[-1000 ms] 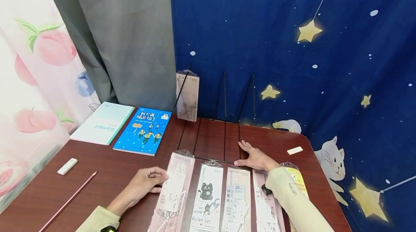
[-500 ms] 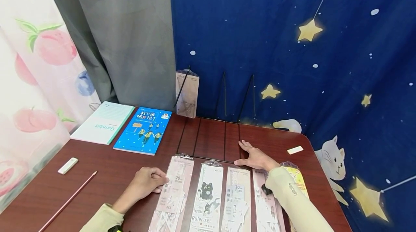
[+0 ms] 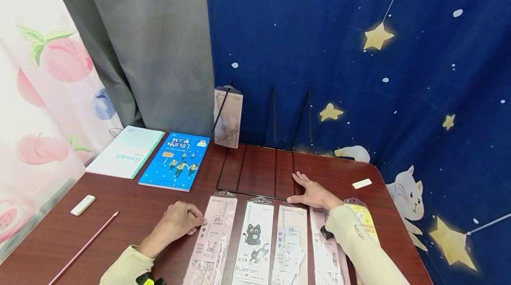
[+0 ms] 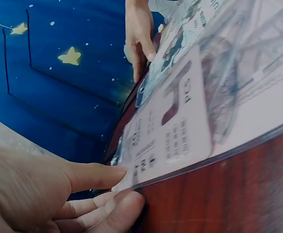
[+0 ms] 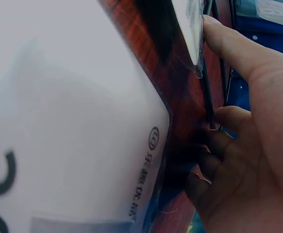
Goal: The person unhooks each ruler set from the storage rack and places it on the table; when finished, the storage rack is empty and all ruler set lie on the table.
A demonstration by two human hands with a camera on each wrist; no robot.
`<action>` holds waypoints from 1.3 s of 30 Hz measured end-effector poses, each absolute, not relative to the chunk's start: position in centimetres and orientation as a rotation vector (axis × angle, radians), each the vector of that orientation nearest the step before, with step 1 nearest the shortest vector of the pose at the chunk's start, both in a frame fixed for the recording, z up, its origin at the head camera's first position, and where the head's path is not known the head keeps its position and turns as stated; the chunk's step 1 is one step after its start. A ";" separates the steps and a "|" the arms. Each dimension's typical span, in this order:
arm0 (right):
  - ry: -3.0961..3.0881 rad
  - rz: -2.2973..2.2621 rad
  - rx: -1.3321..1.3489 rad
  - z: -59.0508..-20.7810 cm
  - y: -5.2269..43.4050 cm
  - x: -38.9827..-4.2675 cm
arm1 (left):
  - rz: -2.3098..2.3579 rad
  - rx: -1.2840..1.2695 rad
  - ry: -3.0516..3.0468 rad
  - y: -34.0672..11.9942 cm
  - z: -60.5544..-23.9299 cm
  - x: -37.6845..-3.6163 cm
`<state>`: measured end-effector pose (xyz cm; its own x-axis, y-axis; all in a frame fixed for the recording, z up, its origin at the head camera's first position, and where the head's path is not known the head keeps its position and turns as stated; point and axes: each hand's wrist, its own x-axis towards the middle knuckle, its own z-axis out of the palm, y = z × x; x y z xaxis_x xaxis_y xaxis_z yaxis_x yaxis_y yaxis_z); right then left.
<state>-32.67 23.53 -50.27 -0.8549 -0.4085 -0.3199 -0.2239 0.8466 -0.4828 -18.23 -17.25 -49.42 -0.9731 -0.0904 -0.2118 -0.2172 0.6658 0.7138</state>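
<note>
My left hand (image 3: pixel 177 223) pinches the left edge of the leftmost pink ruler-set pack (image 3: pixel 211 236) between thumb and fingers. In the left wrist view, the thumb is over the edge of this pack (image 4: pixel 175 121) and other fingertips are below it. To its right lie a white cat-print ruler set (image 3: pixel 255 236), a beige pack (image 3: pixel 292 240) and another pink pack (image 3: pixel 328 254), in a row. My right hand (image 3: pixel 313 194) rests with spread fingers at the front right corner of the black wire rack (image 3: pixel 257 195). The right wrist view shows its fingertips by the rack's wire (image 5: pixel 205 92).
A pack (image 3: pixel 228 119) hangs from the rack's left prong. A notebook (image 3: pixel 123 152), a blue book (image 3: pixel 175 161), a white eraser (image 3: pixel 83 205) and a pink pencil (image 3: pixel 85 247) lie at left. Another eraser (image 3: pixel 362 184) and a yellow pack (image 3: pixel 365 223) are at right.
The leftmost pink pack has slid a little toward the near edge and its glare has shifted, showing more print. My left hand stays at its edge; the right hand holds still.
</note>
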 end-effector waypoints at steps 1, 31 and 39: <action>2.608 -0.608 -0.469 -50.3 23.6 -32.7 | 1.205 -0.243 2.720 -17.4 -49.3 -18.5; 2.598 -0.639 -0.448 -50.0 23.3 -32.6 | 1.805 0.100 2.813 -21.9 -44.3 -37.1; 2.608 -0.643 -0.433 -50.1 23.4 -32.7 | 1.865 0.118 2.682 -20.2 -42.6 -40.5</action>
